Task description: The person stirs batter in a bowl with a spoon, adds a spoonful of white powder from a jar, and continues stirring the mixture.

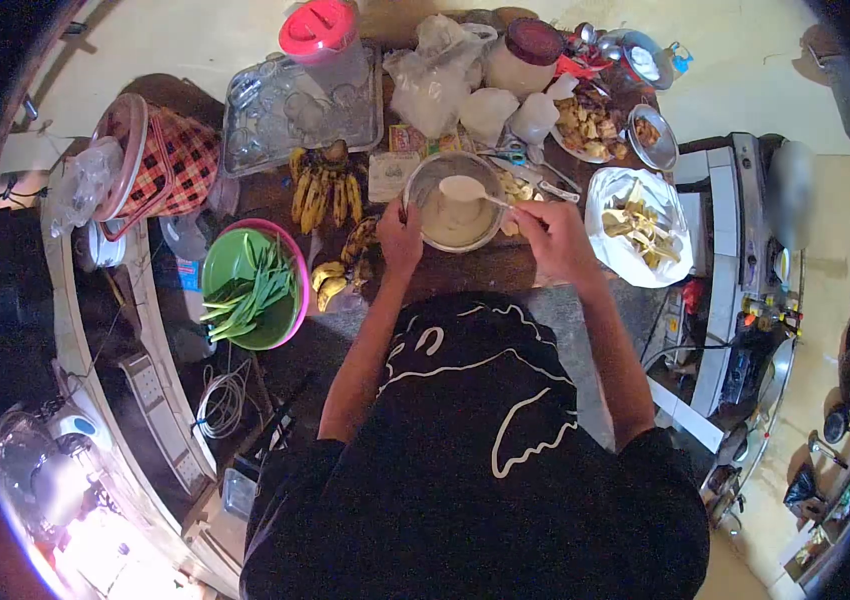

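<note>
The left hand (400, 238) steadies the metal bowl (455, 200) on the tabletop (485, 268), its grip closed on the rim. The right hand (552, 235) pinches a spoon (470, 190) coated in smooth batter (453, 222); mixing looks nearly done, banana slices (640, 228) not yet dipped.

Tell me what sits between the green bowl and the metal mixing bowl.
Head view: bananas lie between the green bowl and the metal mixing bowl.

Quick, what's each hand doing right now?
Left hand: closed on the rim of the round metal bowl of pale batter.
Right hand: closed on the handle of a batter-coated spoon over the bowl.
</note>
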Available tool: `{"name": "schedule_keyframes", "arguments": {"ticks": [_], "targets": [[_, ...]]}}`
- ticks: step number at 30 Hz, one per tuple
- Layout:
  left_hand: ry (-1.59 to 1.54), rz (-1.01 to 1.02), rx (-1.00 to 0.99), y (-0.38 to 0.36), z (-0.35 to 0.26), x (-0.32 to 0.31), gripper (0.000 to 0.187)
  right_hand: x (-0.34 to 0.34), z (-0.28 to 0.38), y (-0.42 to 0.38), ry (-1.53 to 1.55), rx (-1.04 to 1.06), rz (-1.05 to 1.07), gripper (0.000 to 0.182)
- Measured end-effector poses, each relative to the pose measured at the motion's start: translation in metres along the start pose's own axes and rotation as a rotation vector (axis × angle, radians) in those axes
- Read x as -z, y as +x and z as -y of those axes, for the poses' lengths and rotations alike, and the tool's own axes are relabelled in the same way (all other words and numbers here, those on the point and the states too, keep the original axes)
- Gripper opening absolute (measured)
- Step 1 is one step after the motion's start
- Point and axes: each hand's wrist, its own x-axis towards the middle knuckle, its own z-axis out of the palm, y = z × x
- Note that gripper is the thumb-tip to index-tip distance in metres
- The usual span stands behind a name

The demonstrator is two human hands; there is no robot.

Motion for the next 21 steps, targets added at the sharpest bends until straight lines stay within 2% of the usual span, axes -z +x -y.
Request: {"name": "schedule_keyframes", "arguments": {"ticks": [4,8,10,14,21], "targets": [[-0.01,-0.063,-0.063,0.001,0.003,-0.001,0.025,0.01,-0.003,0.0,-0.033,0.096,-0.067,0.019],[0.059,-0.058,-0.015,0.004,0.001,0.003,0.026,0.014,0.0,0.0,-0.019,0.192,-0.135,0.018],[-0.027,-0.053,-0.003,0.004,-0.006,0.005,0.026,0.015,0.001,-0.003,-0.036,0.175,-0.116,0.017],[0.047,-0.076,-0.028,0.005,0.001,0.002,0.023,0.021,0.008,-0.009,-0.11,0.214,-0.107,0.016],[0.035,-0.066,-0.052,0.004,0.005,0.002,0.021,0.024,0.014,-0.014,-0.168,0.466,-0.263,0.012]]}}
